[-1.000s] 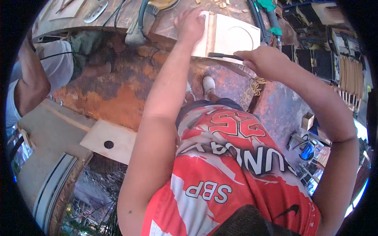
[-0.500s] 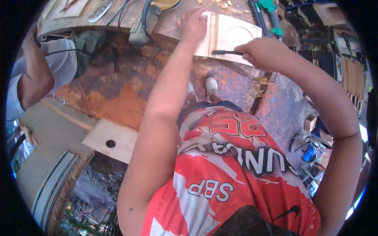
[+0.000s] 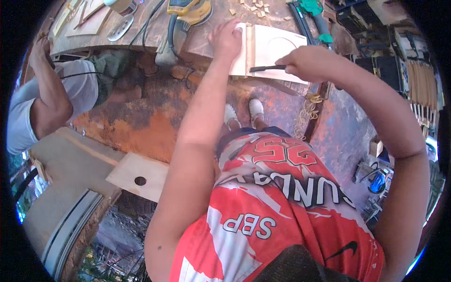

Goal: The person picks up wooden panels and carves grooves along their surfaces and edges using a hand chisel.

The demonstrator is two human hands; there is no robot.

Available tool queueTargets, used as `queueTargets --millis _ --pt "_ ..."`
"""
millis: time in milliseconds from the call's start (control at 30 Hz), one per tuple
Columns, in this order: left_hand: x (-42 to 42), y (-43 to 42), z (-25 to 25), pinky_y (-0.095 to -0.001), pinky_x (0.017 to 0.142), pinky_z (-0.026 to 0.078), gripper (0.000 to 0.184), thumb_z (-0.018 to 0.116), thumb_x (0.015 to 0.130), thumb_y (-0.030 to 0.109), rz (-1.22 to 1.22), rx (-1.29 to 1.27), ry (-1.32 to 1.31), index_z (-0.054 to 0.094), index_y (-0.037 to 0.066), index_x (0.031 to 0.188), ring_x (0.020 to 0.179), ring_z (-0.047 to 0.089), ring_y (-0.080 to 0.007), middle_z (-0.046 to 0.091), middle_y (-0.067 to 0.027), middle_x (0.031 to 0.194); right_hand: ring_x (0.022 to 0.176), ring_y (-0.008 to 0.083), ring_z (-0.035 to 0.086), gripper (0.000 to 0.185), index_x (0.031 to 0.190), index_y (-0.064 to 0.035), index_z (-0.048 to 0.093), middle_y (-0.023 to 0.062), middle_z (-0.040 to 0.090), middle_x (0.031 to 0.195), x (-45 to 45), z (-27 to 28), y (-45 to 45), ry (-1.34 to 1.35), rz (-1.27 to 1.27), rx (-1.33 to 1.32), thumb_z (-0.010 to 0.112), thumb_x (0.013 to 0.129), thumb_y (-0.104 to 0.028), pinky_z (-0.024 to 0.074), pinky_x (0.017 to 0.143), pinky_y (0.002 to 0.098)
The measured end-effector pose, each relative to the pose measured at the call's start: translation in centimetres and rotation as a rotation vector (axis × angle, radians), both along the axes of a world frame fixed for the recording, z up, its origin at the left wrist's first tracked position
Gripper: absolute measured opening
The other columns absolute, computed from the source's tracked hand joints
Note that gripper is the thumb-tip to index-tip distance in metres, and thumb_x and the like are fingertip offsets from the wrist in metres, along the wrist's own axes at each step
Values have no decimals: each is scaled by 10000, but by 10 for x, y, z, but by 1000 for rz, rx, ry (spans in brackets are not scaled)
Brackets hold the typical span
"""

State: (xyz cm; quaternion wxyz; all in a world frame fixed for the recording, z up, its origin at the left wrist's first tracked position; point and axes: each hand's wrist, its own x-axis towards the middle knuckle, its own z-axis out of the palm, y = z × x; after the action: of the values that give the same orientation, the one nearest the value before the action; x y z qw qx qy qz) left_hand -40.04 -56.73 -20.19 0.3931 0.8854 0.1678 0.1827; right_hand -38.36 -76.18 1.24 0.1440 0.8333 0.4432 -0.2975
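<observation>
A pale wooden panel (image 3: pixel 265 49) lies at the workbench's near edge, with a light brown strip (image 3: pixel 251 47) running down it and a faint curved outline to the right. My left hand (image 3: pixel 227 41) rests on the panel's left edge, its fingers apart. In my right hand (image 3: pixel 307 63) is a slim black tool, apparently a small brush (image 3: pixel 268 68); my fingers are closed round its handle. The brush's head meets the lower part of the strip. Its bristles cannot be made out.
On the workbench (image 3: pixel 197 47) are a yellow sander (image 3: pixel 190 11), small wood chips (image 3: pixel 257 6) and a green-and-black power tool (image 3: pixel 319 21). Another person (image 3: pixel 70 89) is at the left. A board with a round hole (image 3: pixel 155 176) lies lower left. A coiled yellow hose (image 3: pixel 307 110) hangs near the bench.
The view has shifted, so the bench sits lower in it. The brush has turned slightly and shows a thinner side, still at the strip. My left hand stays on the panel.
</observation>
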Motion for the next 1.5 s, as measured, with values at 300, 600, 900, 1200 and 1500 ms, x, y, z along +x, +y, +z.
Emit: queueTargets --millis 300,600,900,1200,1500 --pt "-17 -6 0 -518 1162 259 323 594 931 154 112 -89 -38 652 140 1249 1347 445 -334 609 -131 1325 983 397 691 400 1380 -178 601 211 718 1053 -38 -11 -41 -60 -213 168 562 989 -257 541 858 515" --pt "-46 -50 4 -527 1097 323 334 576 905 42 343 39 -210 574 -3 1236 1272 466 -397 536 -213 1288 1208 448 582 559 1541 -148 403 262 585 1350 -119 -91 -116 263 -671 606 523 997 -104 489 1007 474" --pt "-60 -67 5 -523 1097 332 347 550 937 104 207 125 -55 601 78 1280 1255 509 -372 585 -193 1246 1084 413 643 594 1549 -178 400 244 643 1223 -149 -117 -154 300 -777 678 533 981 -65 523 935 453" --pt "-25 -15 49 -457 885 512 424 589 942 388 -85 124 488 689 -8 1054 1013 684 -403 712 -250 1030 955 396 656 560 1535 -271 432 220 658 1075 -144 -131 -169 294 -708 725 557 1003 -148 528 832 461" --pt "-67 12 32 -494 773 500 276 561 958 238 -14 64 143 599 -28 898 848 682 -413 669 -263 853 958 381 625 551 1520 -238 458 186 647 1023 -118 -137 -136 246 -608 925 570 993 -124 495 882 466"
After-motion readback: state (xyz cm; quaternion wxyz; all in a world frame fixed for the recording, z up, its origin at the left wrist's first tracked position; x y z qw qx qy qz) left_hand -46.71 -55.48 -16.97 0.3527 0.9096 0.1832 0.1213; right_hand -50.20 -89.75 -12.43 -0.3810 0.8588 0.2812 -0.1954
